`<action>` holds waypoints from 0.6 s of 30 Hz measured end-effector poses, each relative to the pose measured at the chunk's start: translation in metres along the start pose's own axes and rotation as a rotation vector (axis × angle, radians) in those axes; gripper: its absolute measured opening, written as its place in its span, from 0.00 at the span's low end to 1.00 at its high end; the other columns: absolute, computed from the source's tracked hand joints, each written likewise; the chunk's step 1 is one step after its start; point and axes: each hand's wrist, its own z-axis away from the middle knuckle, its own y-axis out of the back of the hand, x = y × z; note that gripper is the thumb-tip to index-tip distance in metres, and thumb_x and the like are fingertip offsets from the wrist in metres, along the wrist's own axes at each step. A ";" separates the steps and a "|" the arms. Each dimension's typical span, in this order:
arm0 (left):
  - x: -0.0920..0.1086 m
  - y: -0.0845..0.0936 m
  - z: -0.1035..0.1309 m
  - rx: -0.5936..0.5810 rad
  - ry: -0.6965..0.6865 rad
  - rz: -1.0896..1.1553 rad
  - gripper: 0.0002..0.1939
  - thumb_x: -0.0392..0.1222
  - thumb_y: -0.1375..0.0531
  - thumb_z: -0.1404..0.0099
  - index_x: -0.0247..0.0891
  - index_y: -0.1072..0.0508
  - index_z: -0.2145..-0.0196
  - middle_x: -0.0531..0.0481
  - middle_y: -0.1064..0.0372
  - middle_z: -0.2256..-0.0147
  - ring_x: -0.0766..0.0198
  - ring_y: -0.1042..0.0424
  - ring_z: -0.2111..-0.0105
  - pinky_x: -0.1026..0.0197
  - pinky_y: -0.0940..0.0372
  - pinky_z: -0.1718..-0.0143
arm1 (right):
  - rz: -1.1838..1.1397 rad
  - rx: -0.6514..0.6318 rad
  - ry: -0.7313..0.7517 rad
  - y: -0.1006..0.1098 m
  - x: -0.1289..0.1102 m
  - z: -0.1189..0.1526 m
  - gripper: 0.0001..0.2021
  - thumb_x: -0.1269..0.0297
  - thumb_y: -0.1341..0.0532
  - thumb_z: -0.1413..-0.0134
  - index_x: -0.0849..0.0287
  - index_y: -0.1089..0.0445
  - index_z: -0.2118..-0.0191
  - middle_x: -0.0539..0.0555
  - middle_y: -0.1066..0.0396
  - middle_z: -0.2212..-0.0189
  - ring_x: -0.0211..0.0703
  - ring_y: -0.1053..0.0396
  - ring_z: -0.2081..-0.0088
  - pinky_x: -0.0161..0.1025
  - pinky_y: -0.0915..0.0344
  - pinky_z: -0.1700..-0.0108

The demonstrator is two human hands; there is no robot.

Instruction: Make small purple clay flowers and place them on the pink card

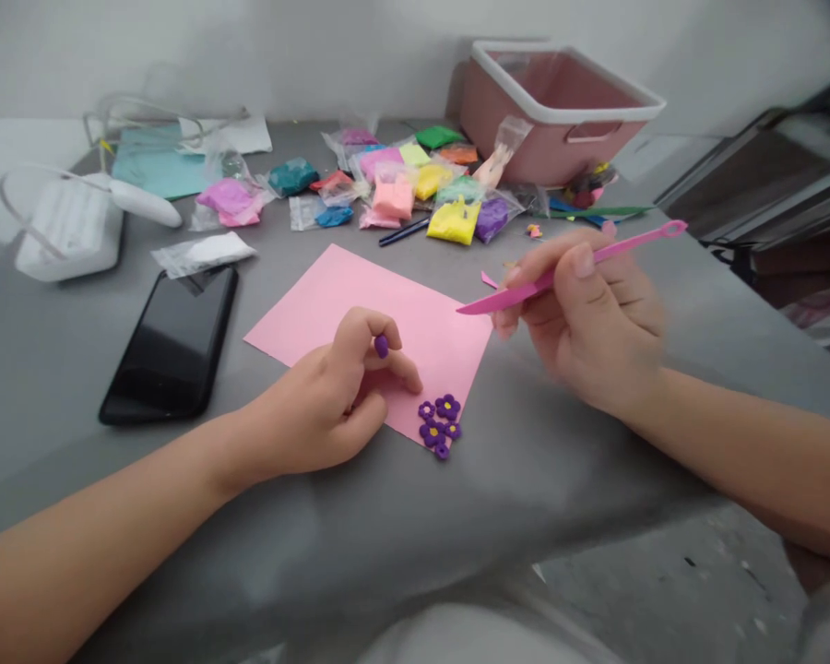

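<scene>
Pink paper (346, 295) lies on the grey table, with several small purple clay flowers (433, 432) with yellow or pale centres at its near corner. Over the paper's left part is my left hand (332, 397), fingers curled, with a small purple clay piece (381, 346) at its index finger. My right hand (587, 314) is raised to the right of the paper and grips a pink plastic knife tool (504, 299), whose blade points left over the paper's right edge.
A black phone (170, 346) lies left of the paper. Bagged coloured clay (453, 219) spreads behind it, near a dark pen (404, 231). A pink bin (560, 101) stands at the back right, a white power strip (73, 226) at the left.
</scene>
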 end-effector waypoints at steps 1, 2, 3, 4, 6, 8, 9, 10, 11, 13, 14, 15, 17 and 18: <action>0.000 0.001 0.000 -0.002 -0.008 -0.014 0.24 0.23 0.49 0.45 0.44 0.49 0.55 0.47 0.28 0.58 0.60 0.27 0.54 0.52 0.33 0.52 | 0.034 0.001 -0.004 0.004 0.000 -0.003 0.13 0.55 0.45 0.33 0.57 0.30 0.64 0.48 0.34 0.76 0.35 0.34 0.75 0.35 0.37 0.73; 0.000 0.001 -0.001 -0.003 -0.015 -0.019 0.24 0.23 0.49 0.45 0.44 0.49 0.55 0.47 0.28 0.58 0.60 0.27 0.54 0.52 0.33 0.52 | 0.071 0.011 0.001 0.009 0.000 -0.005 0.15 0.54 0.45 0.33 0.57 0.30 0.65 0.49 0.34 0.75 0.36 0.35 0.75 0.36 0.37 0.73; 0.001 0.002 -0.001 -0.006 -0.016 -0.013 0.24 0.23 0.49 0.45 0.44 0.49 0.55 0.47 0.28 0.58 0.61 0.27 0.56 0.52 0.33 0.53 | 0.115 0.020 0.007 0.013 -0.001 -0.007 0.16 0.52 0.46 0.33 0.57 0.30 0.66 0.50 0.34 0.73 0.36 0.36 0.75 0.36 0.38 0.74; 0.002 0.003 -0.002 -0.010 -0.011 0.001 0.24 0.23 0.49 0.45 0.44 0.49 0.55 0.47 0.29 0.59 0.61 0.27 0.57 0.53 0.32 0.54 | 0.172 0.029 0.012 0.017 -0.003 -0.010 0.17 0.52 0.46 0.33 0.57 0.31 0.68 0.50 0.35 0.71 0.36 0.37 0.75 0.36 0.39 0.75; 0.003 0.004 -0.004 -0.023 -0.005 0.036 0.24 0.24 0.48 0.45 0.44 0.50 0.55 0.48 0.29 0.61 0.61 0.27 0.60 0.54 0.32 0.58 | 0.343 0.016 -0.002 0.024 -0.008 -0.014 0.18 0.52 0.47 0.33 0.57 0.32 0.70 0.51 0.35 0.71 0.35 0.38 0.76 0.37 0.41 0.75; 0.003 0.005 -0.005 -0.042 -0.011 0.067 0.24 0.25 0.48 0.45 0.44 0.50 0.55 0.50 0.30 0.64 0.60 0.28 0.61 0.53 0.32 0.59 | 0.588 -0.041 -0.040 0.030 -0.013 -0.018 0.18 0.53 0.49 0.32 0.57 0.35 0.71 0.50 0.36 0.76 0.35 0.40 0.78 0.36 0.44 0.75; 0.003 0.006 -0.005 -0.050 -0.025 0.084 0.24 0.25 0.47 0.46 0.44 0.50 0.55 0.51 0.31 0.67 0.60 0.28 0.62 0.53 0.32 0.60 | 0.726 -0.094 -0.059 0.033 -0.014 -0.020 0.18 0.54 0.48 0.32 0.57 0.36 0.72 0.49 0.37 0.78 0.35 0.41 0.78 0.36 0.45 0.74; 0.002 0.007 -0.004 -0.056 -0.034 0.108 0.24 0.26 0.47 0.45 0.44 0.49 0.55 0.53 0.32 0.69 0.60 0.29 0.63 0.52 0.32 0.60 | 0.865 -0.164 -0.081 0.035 -0.014 -0.022 0.17 0.56 0.47 0.33 0.58 0.38 0.73 0.49 0.37 0.80 0.36 0.41 0.79 0.36 0.47 0.74; 0.000 0.008 -0.004 -0.057 -0.041 0.143 0.23 0.26 0.46 0.45 0.44 0.49 0.55 0.54 0.33 0.70 0.60 0.30 0.65 0.52 0.32 0.60 | 1.003 -0.250 -0.108 0.038 -0.013 -0.023 0.16 0.57 0.46 0.34 0.58 0.38 0.73 0.49 0.37 0.81 0.37 0.41 0.79 0.36 0.48 0.74; -0.003 0.011 -0.002 -0.045 -0.056 0.214 0.21 0.28 0.45 0.43 0.44 0.48 0.56 0.53 0.33 0.69 0.61 0.31 0.66 0.52 0.33 0.60 | 1.241 -0.418 -0.193 0.042 -0.007 -0.025 0.11 0.61 0.45 0.37 0.59 0.35 0.69 0.51 0.32 0.77 0.40 0.37 0.76 0.37 0.48 0.73; -0.005 0.012 -0.001 -0.027 -0.058 0.225 0.19 0.29 0.45 0.42 0.43 0.47 0.56 0.51 0.32 0.67 0.61 0.30 0.66 0.51 0.33 0.60 | 1.326 -0.472 -0.239 0.044 -0.003 -0.026 0.09 0.61 0.44 0.37 0.59 0.33 0.66 0.54 0.29 0.73 0.43 0.33 0.72 0.37 0.47 0.72; -0.006 0.014 -0.001 -0.002 -0.055 0.220 0.18 0.30 0.45 0.40 0.43 0.47 0.57 0.49 0.31 0.66 0.61 0.30 0.65 0.50 0.32 0.59 | 1.381 -0.499 -0.275 0.045 0.000 -0.027 0.09 0.61 0.45 0.36 0.60 0.32 0.61 0.56 0.26 0.67 0.47 0.30 0.68 0.38 0.45 0.71; -0.006 0.016 0.000 0.076 -0.037 0.151 0.15 0.32 0.45 0.37 0.43 0.46 0.56 0.47 0.30 0.62 0.60 0.29 0.62 0.49 0.32 0.57 | 1.425 -0.503 -0.309 0.048 0.005 -0.028 0.13 0.59 0.46 0.35 0.60 0.32 0.52 0.60 0.27 0.57 0.52 0.28 0.59 0.40 0.40 0.67; -0.006 0.017 0.000 0.118 -0.020 0.085 0.14 0.33 0.45 0.35 0.43 0.46 0.56 0.45 0.30 0.60 0.59 0.29 0.59 0.48 0.33 0.54 | 1.427 -0.496 -0.311 0.049 0.005 -0.029 0.14 0.58 0.46 0.35 0.61 0.33 0.50 0.61 0.28 0.53 0.53 0.28 0.56 0.41 0.38 0.65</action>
